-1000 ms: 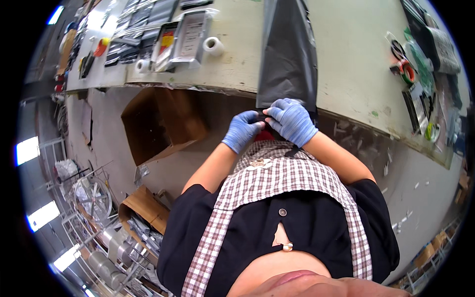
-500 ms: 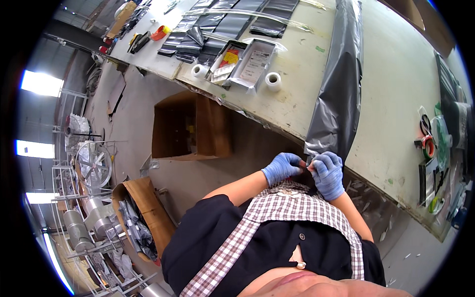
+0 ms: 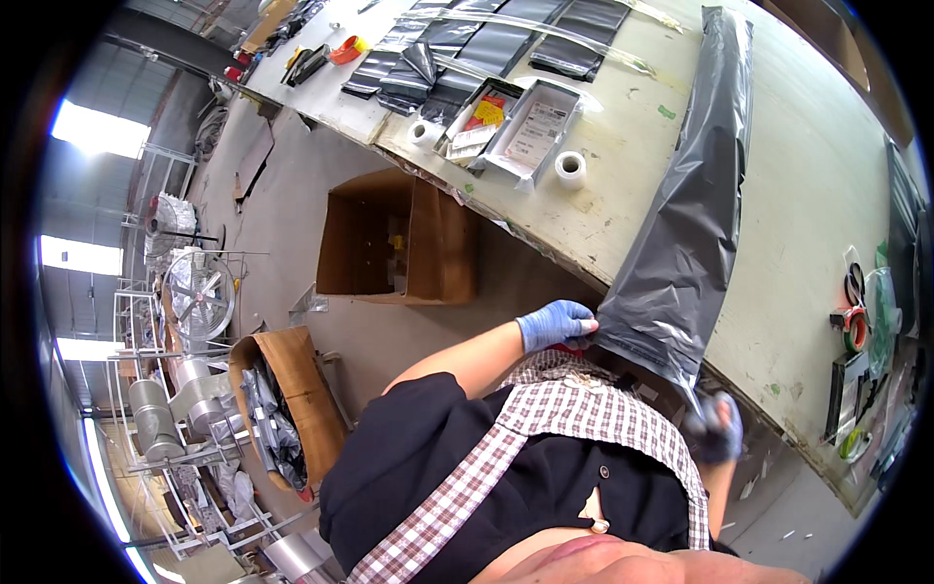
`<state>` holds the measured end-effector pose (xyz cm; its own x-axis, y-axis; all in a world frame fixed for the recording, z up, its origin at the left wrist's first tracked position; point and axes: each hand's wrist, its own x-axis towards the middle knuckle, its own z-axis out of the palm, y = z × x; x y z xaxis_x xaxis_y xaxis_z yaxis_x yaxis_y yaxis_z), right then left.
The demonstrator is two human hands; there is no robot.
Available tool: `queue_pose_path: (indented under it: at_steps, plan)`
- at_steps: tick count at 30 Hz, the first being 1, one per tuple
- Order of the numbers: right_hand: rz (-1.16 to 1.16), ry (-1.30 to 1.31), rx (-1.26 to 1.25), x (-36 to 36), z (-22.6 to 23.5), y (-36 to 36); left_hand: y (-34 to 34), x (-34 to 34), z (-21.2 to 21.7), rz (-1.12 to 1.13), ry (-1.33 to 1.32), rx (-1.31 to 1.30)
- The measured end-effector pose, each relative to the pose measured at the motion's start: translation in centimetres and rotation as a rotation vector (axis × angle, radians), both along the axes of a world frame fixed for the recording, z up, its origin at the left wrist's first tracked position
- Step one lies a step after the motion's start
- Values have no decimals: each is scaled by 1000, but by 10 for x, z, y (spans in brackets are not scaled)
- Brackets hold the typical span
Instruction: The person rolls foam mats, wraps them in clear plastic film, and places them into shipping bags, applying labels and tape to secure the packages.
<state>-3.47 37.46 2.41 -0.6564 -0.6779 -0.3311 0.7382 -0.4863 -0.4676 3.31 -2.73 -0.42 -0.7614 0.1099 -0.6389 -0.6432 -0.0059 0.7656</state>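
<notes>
- Facing a pale worktable (image 3: pixel 623 185) inside a workshop, with a spoked wheel (image 3: pixel 199 295) standing beyond its left side.
- Pinching the near left corner of a long black plastic bag (image 3: pixel 671 253) in the fingertips of the left hand (image 3: pixel 557 326).
- Holding the right hand (image 3: pixel 718 428) by the bag's near right corner, fingers curled but too blurred to tell whether gripping.
- Drawing the bag's near end past the table edge, hiding part of that edge, and leaving the rest lying along the tabletop.
- Having flat black bags (image 3: pixel 582 39), a white roll (image 3: pixel 571 179) and a grey open tray (image 3: pixel 533 134) lying left of the bag.
- Keeping scissors (image 3: pixel 854 283) well apart, toward the right.
- Overlooking an open cardboard box (image 3: pixel 443 251), blocking floor beneath the table.
</notes>
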Motion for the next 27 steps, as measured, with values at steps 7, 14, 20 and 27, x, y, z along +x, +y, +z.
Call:
queue_pose_path:
  at_steps: [7, 14, 20, 27]
  plan:
    - [198, 546, 2235, 12, -17, 257, -44, -17, 33, -533, 158, -562]
    - [-349, 1826, 1624, -193, 27, -22, -43, -192, 18, -134, 1291, -1200]
    - [-327, 2413, 1376, -333, -28, -161, -42, -325, -26, -151, 1575, -1154]
    - [-324, 2520, 1094, -341, -29, -158, -56, -332, -8, -210, 1759, -1091]
